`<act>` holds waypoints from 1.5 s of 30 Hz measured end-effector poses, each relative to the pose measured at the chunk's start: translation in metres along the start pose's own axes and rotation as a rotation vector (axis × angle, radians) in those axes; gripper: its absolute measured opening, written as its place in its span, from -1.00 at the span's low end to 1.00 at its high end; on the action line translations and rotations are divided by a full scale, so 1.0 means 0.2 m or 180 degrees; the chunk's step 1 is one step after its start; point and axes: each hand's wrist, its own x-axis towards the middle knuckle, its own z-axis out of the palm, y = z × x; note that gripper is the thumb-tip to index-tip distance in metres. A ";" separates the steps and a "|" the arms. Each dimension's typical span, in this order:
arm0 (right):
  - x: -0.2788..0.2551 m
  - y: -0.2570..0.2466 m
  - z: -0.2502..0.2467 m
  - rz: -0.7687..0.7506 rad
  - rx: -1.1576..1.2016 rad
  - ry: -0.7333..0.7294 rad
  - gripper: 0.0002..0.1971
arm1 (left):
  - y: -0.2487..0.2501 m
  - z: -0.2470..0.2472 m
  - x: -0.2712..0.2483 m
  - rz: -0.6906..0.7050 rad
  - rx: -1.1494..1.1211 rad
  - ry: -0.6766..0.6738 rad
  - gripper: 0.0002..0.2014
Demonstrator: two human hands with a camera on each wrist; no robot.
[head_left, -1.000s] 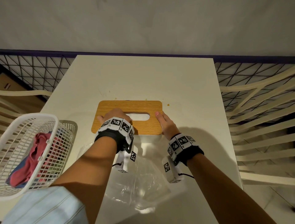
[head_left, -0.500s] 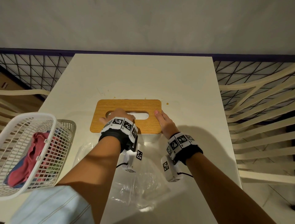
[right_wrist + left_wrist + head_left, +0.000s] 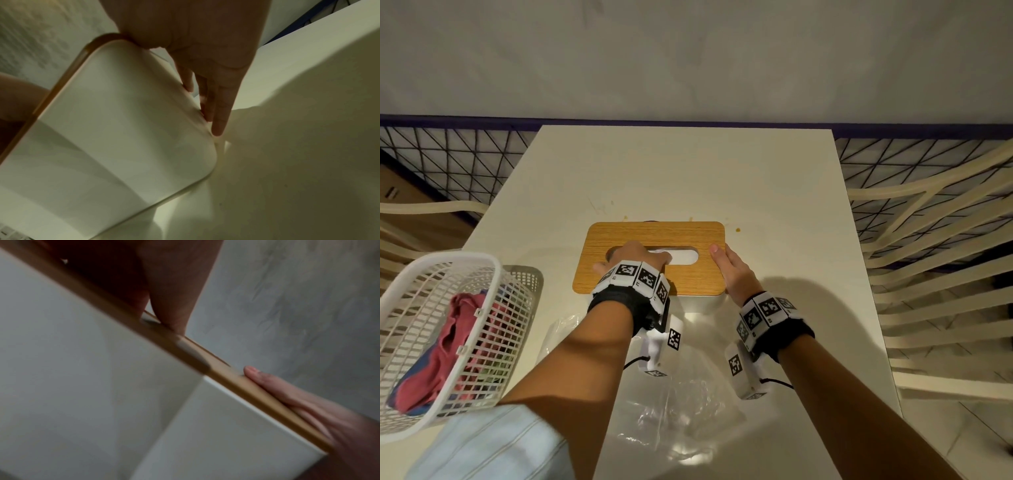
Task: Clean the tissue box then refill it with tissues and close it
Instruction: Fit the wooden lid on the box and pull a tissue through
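Observation:
The tissue box point(image 3: 702, 303) is white with a wooden lid point(image 3: 688, 277) seated on it, mid-table. White tissue point(image 3: 683, 257) shows through the lid's oval slot. My left hand point(image 3: 633, 257) rests on the lid with its fingertips at the slot's left half; what they touch is hidden. In the left wrist view the left hand point(image 3: 174, 288) presses a digit on the lid point(image 3: 226, 371). My right hand point(image 3: 732, 274) steadies the box's right end, thumb on the lid. In the right wrist view its straight fingers point(image 3: 218, 104) lie against the white wall point(image 3: 123, 129).
A white mesh basket point(image 3: 431, 274) holding a red cloth point(image 3: 448, 342) stands at the left edge. A crumpled clear plastic bag point(image 3: 681, 411) lies in front of the box. Slatted chairs point(image 3: 928, 257) flank the table point(image 3: 688, 171); small orange specks lie behind the box.
My left hand has slid right along the lid, from its left part to the slot. The right hand has stayed at the box's right end.

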 end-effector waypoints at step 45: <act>-0.13 -0.29 0.23 -0.2065 -0.2582 -0.0078 -0.77 | -0.21 -0.24 0.12 0.2857 0.0236 0.0051 -0.77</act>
